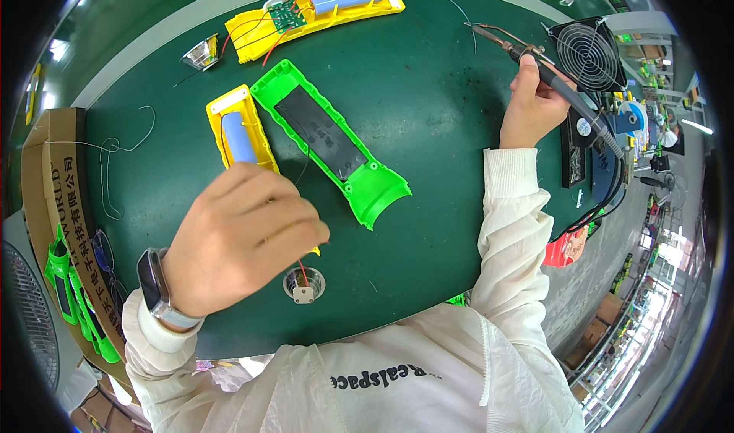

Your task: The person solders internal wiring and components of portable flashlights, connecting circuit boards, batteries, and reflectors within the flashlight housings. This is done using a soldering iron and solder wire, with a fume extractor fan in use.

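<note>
My right hand (531,106) grips a soldering iron (567,93) at the right, its tip pointing to the far left. A thin solder wire runs near the tip. My left hand (237,238) is curled over the near end of a yellow flashlight housing (256,106), which holds a blue battery cell (238,136). What its fingers hold is hidden. A round metal reflector (304,286) with a red wire lies just below this hand. Beside the yellow housing lies a green housing half (382,194) with a black panel, untouched.
At the far edge lies another yellow housing (248,45) with a circuit board (287,17) and battery, near a loose reflector (202,53). A black fan (587,55) stands at the right. On the left, a cardboard box (65,139) contains green housings (86,311).
</note>
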### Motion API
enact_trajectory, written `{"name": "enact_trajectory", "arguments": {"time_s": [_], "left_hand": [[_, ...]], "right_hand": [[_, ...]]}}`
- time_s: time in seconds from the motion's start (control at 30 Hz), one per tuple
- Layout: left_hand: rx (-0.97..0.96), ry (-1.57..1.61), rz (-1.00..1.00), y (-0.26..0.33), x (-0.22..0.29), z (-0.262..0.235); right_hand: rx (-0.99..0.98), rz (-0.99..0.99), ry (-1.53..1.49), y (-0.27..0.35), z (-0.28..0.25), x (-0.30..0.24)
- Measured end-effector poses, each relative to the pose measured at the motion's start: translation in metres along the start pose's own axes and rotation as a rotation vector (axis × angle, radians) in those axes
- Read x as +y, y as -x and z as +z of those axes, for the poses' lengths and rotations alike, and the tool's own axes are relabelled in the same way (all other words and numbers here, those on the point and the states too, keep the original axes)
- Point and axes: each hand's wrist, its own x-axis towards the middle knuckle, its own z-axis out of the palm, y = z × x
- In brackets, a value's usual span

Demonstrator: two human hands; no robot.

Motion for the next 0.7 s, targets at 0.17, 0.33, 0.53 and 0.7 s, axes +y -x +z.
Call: {"name": "enact_trajectory", "arguments": {"time_s": [0.17,0.33,0.53,0.7], "left_hand": [[0.100,-0.040,-0.102,-0.006,-0.010,0.007],[0.137,-0.045,-0.132,-0.014,-0.020,0.013],[0.012,-0.061,-0.093,-0.030,-0.035,0.010],[-0.113,0.016,-0.046,-0.046,-0.051,0.011]], "right_hand": [[0.022,-0.031,-0.075,-0.001,0.003,-0.003],[-0.068,0.067,-0.263,0.018,-0.014,-0.027],[-0.141,0.226,-0.399,0.060,-0.040,-0.062],[-0.383,0.184,-0.550,0.075,-0.043,-0.077]]}}
